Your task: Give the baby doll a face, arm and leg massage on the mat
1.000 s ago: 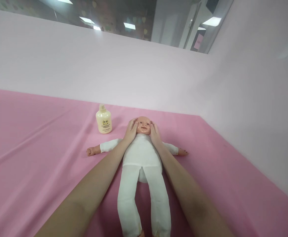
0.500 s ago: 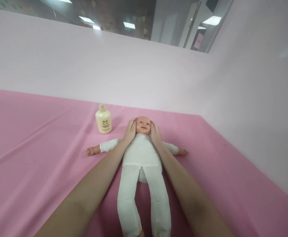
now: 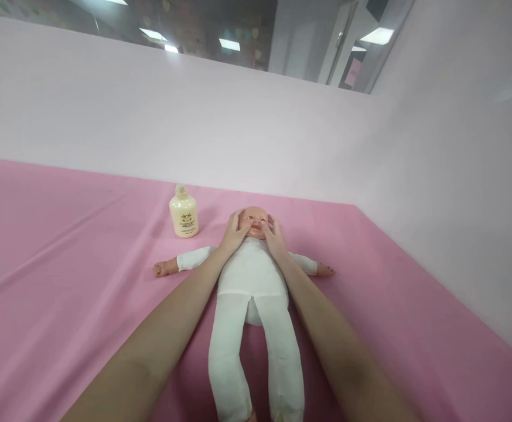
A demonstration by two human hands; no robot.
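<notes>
The doll [image 3: 252,269], all in white, lies face up on the pink cloth [image 3: 84,246], arms stretched out and legs toward the person. The left hand [image 3: 235,233] and right hand [image 3: 275,237] cup its head from either side. Both thumbs are spread inward over the cheeks, tips near the mouth; how tightly the other fingers press together, I can't tell. A pale yellow bottle [image 3: 184,215] stands upright beyond the doll's arm on the person's left.
</notes>
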